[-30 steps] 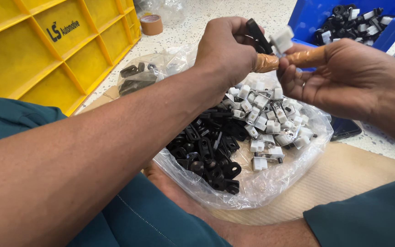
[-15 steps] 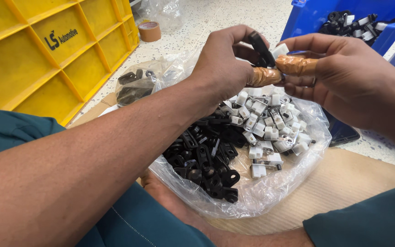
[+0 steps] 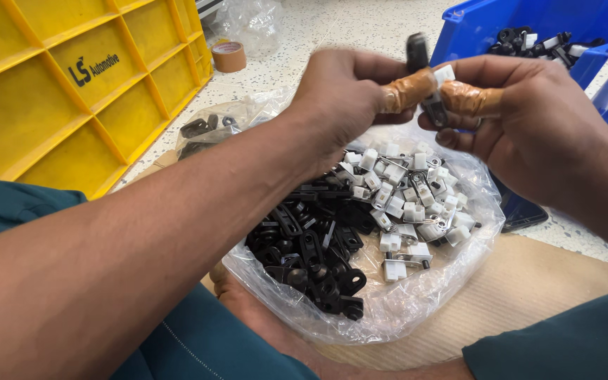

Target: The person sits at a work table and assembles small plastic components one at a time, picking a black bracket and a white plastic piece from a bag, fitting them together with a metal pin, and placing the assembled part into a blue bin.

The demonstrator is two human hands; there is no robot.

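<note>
From the head view, the left hand point(image 3: 343, 98) and right hand point(image 3: 522, 116), thumbs wrapped in brown tape, together pinch a black clip with a white connector point(image 3: 427, 77) above the clear plastic bag point(image 3: 402, 309) of black and white parts, beside a yellow crate point(image 3: 72, 91).

Crowded around the grip

Below lies the open clear bag point(image 3: 402, 309); yellow crate point(image 3: 72, 91) blocks left, blue bin point(image 3: 501, 21) beyond-right; bare floor point(image 3: 332, 28) ahead.
</note>
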